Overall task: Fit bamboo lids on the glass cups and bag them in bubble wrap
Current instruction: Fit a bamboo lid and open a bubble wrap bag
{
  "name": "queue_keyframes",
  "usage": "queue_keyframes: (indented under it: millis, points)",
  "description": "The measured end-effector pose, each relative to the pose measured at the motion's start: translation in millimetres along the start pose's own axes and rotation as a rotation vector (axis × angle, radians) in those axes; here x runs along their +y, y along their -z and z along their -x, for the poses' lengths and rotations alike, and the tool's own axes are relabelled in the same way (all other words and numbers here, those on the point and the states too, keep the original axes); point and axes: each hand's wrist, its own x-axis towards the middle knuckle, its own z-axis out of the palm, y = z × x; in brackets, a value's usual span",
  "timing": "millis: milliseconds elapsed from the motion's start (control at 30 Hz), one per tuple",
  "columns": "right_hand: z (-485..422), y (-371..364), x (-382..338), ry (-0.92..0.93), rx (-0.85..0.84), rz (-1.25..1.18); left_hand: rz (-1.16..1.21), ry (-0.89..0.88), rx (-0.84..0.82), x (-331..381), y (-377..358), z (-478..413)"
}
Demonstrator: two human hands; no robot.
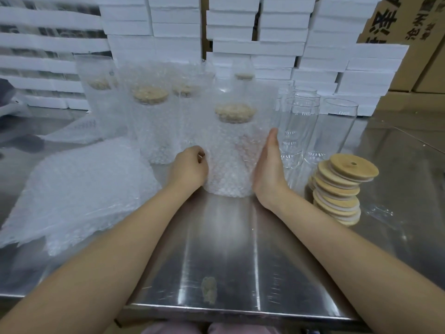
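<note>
A glass cup with a bamboo lid [234,112] stands upright inside a bubble wrap bag [231,162] at the table's middle. My left hand [190,166] has its fingers curled against the bag's left side, pinching the wrap. My right hand [268,165] lies flat with straight fingers against the bag's right side. Behind and to the left stand several more bagged, lidded cups [150,121]. Bare glass cups [301,126] stand to the right. A leaning stack of bamboo lids [342,186] sits right of my right wrist.
A pile of flat bubble wrap bags [79,196] lies on the left of the steel table [224,261]. White foam boxes [265,44] are stacked along the back, with cardboard cartons [414,27] at the far right.
</note>
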Motion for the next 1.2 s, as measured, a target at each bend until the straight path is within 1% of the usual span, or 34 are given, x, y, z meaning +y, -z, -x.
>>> queue_keyframes:
  millis: [33,67,100,133,167,200,267,300,333,367,400,433,467,567,600,667,733,800,833,900,967,1033,1200]
  points:
    - [-3,1,3,-0.057,0.008,-0.020,0.078,0.014,0.025,3,0,0]
    - [-6,2,4,-0.121,0.035,-0.020,0.195,0.048,0.050,7,1,-1]
    - [-8,4,5,-0.146,0.042,-0.008,0.350,0.097,0.049,12,3,-2]
    - [-9,5,3,-0.152,0.048,-0.005,0.515,0.144,0.014,18,7,-3]
    - [-8,6,-1,-0.120,0.056,0.018,0.640,0.163,-0.065,20,12,-5]
    - [-7,9,-4,-0.071,0.054,0.056,0.719,0.146,-0.186,21,17,-7]
    - [-4,13,-17,0.026,0.048,0.171,0.766,0.035,-0.388,16,24,-8]
    - [-3,13,-22,0.067,0.028,0.186,0.746,-0.017,-0.445,14,25,-8]
    - [-2,13,-25,0.090,0.001,0.184,0.699,-0.062,-0.478,12,26,-6]
    - [-1,12,-26,0.132,-0.025,0.234,0.650,-0.093,-0.494,11,26,-5]
    - [4,10,-24,0.165,-0.051,0.331,0.626,-0.114,-0.498,12,26,-3]
    - [8,8,-21,0.180,-0.074,0.437,0.625,-0.133,-0.477,13,25,-1]
    - [11,7,-15,0.194,-0.091,0.490,0.640,-0.145,-0.437,14,22,0]
    - [11,11,-8,0.287,-0.233,0.481,0.707,-0.135,-0.278,20,22,2]
    - [11,12,-9,0.309,-0.262,0.533,0.721,-0.132,-0.226,21,22,3]
    - [9,14,-10,0.387,-0.260,0.689,0.735,-0.138,-0.176,22,22,6]
    - [7,16,-4,0.430,-0.229,0.722,0.740,-0.173,-0.163,24,19,8]
    - [5,15,1,0.439,-0.127,0.688,0.773,-0.201,-0.117,26,13,8]
    - [3,13,3,0.454,-0.046,0.697,0.817,-0.180,-0.077,26,9,6]
    - [-3,12,5,0.487,0.082,0.743,0.884,-0.070,-0.014,22,1,1]
    - [-8,12,8,0.537,0.145,0.808,0.909,0.057,-0.063,14,-7,-5]
    - [-12,9,12,0.550,0.169,0.864,0.906,0.133,-0.147,9,-12,-8]
    - [-27,-8,18,0.583,0.204,0.889,0.776,0.135,-0.159,9,-17,-8]
